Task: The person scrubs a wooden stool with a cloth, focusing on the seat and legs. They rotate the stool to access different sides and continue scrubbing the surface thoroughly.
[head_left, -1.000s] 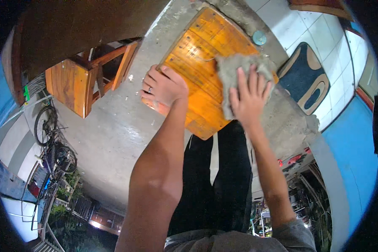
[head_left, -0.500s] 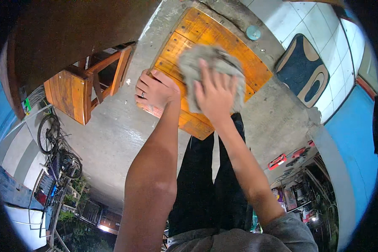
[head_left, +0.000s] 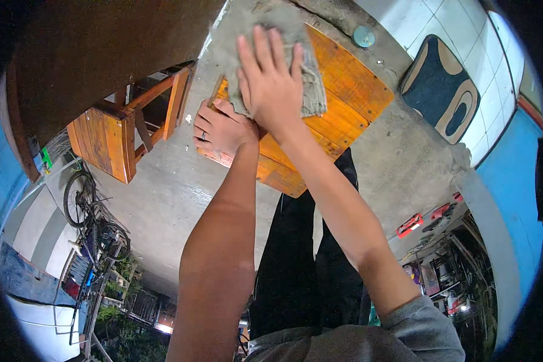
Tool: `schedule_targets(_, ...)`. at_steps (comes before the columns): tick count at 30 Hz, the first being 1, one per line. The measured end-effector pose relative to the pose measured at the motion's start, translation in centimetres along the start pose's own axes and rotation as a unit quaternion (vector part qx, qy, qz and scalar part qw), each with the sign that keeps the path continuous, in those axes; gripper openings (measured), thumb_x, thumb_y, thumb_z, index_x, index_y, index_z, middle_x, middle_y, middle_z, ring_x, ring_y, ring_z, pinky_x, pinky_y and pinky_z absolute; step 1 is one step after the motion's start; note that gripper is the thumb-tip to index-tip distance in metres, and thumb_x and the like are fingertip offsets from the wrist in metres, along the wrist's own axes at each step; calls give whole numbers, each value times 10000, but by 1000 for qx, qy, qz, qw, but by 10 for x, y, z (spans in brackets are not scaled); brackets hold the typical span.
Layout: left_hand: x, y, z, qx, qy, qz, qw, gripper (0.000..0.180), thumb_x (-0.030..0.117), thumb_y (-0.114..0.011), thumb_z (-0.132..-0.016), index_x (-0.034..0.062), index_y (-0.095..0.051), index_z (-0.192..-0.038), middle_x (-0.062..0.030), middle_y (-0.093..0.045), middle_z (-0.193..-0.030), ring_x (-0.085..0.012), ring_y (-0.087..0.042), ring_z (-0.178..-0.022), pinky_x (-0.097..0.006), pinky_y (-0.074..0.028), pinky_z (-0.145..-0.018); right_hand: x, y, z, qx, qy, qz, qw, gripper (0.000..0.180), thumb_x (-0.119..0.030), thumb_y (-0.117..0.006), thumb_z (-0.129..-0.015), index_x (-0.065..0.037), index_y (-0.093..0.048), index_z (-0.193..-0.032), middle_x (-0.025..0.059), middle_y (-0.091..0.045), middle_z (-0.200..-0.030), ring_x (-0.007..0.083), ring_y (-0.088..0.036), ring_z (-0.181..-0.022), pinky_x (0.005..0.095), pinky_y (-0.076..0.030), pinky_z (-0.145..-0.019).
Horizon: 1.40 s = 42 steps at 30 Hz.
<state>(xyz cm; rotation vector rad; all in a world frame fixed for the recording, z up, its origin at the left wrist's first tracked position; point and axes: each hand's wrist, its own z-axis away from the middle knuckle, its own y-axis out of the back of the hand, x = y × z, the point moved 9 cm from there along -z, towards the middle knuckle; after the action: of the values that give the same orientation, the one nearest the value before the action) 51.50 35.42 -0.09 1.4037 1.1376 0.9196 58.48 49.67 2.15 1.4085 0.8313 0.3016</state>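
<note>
A wooden stool (head_left: 350, 84) with an orange-brown plank top stands before my legs. My left hand (head_left: 226, 128), with a ring on one finger, is closed over the left edge of its top. On the far left part of the planks lies a grey cloth (head_left: 312, 90), hanging past the edge there. My right hand (head_left: 271, 84) presses flat on this cloth with its fingers spread. The cloth hides the stool's far left corner.
Another wooden piece of furniture (head_left: 105, 142) stands at left, beside a dark brown surface (head_left: 108, 48). At right lies a dark and beige mat (head_left: 440, 90) near white tiles. A round pale green object (head_left: 363, 37) sits beyond the stool. A bicycle (head_left: 81, 199) is at far left.
My right hand and the cloth have moved away from me and to the left across the stool top. My left hand keeps its hold on the edge.
</note>
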Motion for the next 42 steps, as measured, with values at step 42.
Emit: schedule_targets(42, 2, 7, -3, -39, 15, 47, 998, 321, 357, -405, -944, 112, -543, -1100, -106, -548, -1111, -318, -453, -1094, -514, -266, -1002, -1, 8, -11, 37, 40, -13, 998, 556, -305, -568, -904, -157, -475, -1431, 120, -442, -1484, 305, -356, -1409, 591, -127, -1158)
